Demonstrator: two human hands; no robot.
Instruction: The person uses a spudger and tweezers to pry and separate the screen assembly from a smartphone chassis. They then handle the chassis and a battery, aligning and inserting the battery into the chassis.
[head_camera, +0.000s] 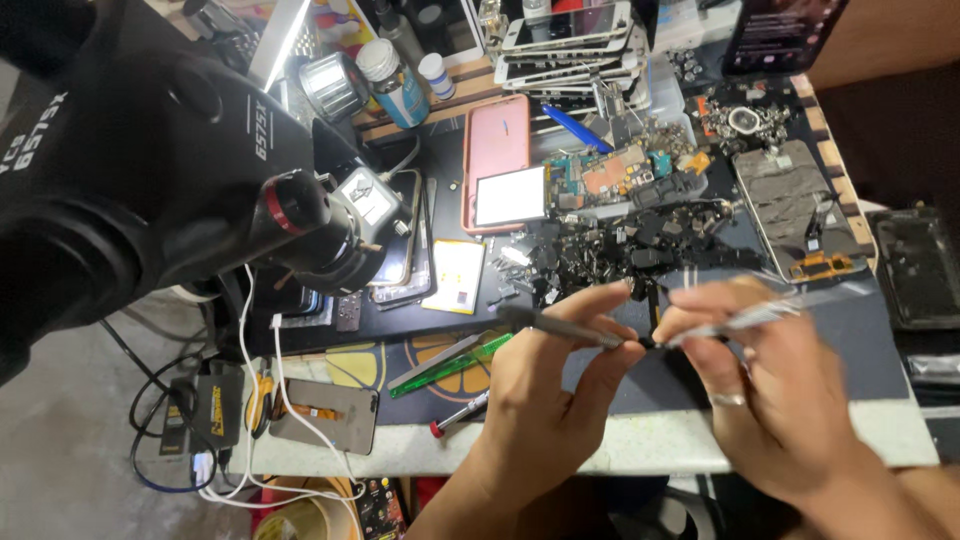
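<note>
My left hand (545, 390) grips a dark, thin screwdriver-like tool (555, 325) whose tip points right. My right hand (755, 385), with a ring on one finger, holds shiny metal tweezers (745, 318) pointing left. The two tool tips meet at a small black part (648, 343) held above the dark work mat (860, 335), and a thin black flex strip (652, 300) rises from it. Just behind lies a heap of small black phone parts (640, 245).
A black microscope (200, 170) looms at left. A pink phone case (497, 150), a circuit board (615, 175), stacked phones (570, 40), an opened phone (800, 210), small bottles (385, 75), a loose screen (325, 415), green tweezers (450, 365) and cables (255, 440) crowd the bench.
</note>
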